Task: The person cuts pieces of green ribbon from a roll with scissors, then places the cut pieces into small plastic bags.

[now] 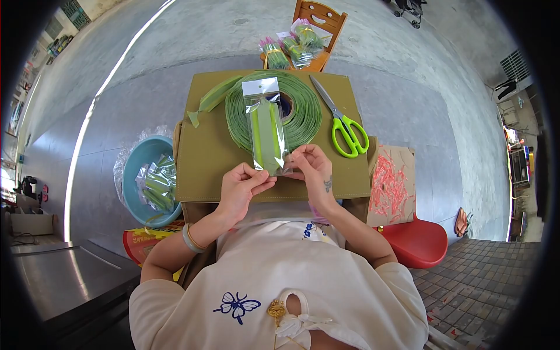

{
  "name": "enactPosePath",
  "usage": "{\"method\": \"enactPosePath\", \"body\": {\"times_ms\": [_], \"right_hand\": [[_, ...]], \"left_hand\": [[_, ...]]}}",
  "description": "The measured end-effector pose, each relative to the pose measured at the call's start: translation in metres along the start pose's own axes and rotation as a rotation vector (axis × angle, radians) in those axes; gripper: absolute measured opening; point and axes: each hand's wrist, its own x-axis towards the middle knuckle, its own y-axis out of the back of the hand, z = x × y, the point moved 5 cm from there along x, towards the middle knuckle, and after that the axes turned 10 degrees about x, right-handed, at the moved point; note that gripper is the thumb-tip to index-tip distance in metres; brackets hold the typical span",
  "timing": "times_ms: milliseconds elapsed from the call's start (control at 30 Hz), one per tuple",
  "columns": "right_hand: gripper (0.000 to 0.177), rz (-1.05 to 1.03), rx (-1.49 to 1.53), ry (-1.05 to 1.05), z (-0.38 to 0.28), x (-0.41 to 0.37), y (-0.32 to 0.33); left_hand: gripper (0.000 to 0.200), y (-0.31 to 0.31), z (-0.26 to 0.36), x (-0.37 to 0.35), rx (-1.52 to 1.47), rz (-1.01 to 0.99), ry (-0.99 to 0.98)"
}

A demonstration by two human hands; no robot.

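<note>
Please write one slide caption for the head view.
Left hand and right hand hold a clear packet; green roll and scissors nearby.

a packet [267, 131] between the left hand [240, 185] and right hand [314, 170] lies before a ribbon roll [304, 128] on a tabletop [201, 169], scissors [348, 133] at right; a basin [129, 175] holding packets [158, 185] sits left, a chair [334, 23] bearing bundles [307, 36] behind, a board [406, 156] of strands [388, 185] and a seat [421, 244] right.

Looks like home workshop: scissors [336, 114], green roll [237, 119], concrete floor [233, 29].
</note>
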Motion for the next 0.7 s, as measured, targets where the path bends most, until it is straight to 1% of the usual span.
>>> {"method": "enactPosePath", "body": {"times_ms": [67, 167, 267, 367, 400, 500, 600, 667, 700], "right_hand": [[0.013, -0.043, -0.126, -0.002, 0.004, 0.003, -0.001], [0.025, -0.065, -0.107, 0.053, 0.011, 0.009, 0.001], [0.028, -0.047, -0.019, 0.017, 0.003, 0.002, -0.005], [0.029, -0.134, -0.152, 0.035, 0.006, 0.0, -0.005], [0.028, -0.157, -0.165, 0.034, 0.003, -0.001, -0.008], [0.027, -0.117, -0.049, 0.001, 0.002, 0.002, -0.011], [0.019, -0.127, -0.036, 0.03, -0.001, -0.001, -0.02], [0.014, -0.106, -0.022, 0.074, -0.009, -0.001, -0.024], [0.012, -0.085, -0.007, 0.114, -0.021, 0.002, -0.024]], "left_hand": [[0.01, 0.0, -0.004, -0.001, 0.055, -0.024, -0.022], [0.014, -0.001, -0.001, -0.003, 0.023, -0.028, -0.064], [0.019, -0.006, 0.011, -0.006, -0.027, 0.007, 0.029], [0.023, -0.008, 0.009, -0.001, 0.218, -0.1, 0.113], [0.023, -0.004, 0.007, 0.002, 0.318, -0.159, 0.061], [0.018, -0.004, 0.028, -0.001, 0.345, -0.168, -0.07], [0.015, -0.002, 0.043, -0.008, 0.403, -0.165, -0.11], [0.014, 0.017, 0.06, -0.007, 0.458, -0.046, -0.287], [0.015, 0.039, 0.08, -0.005, 0.43, 0.091, -0.37]]}}
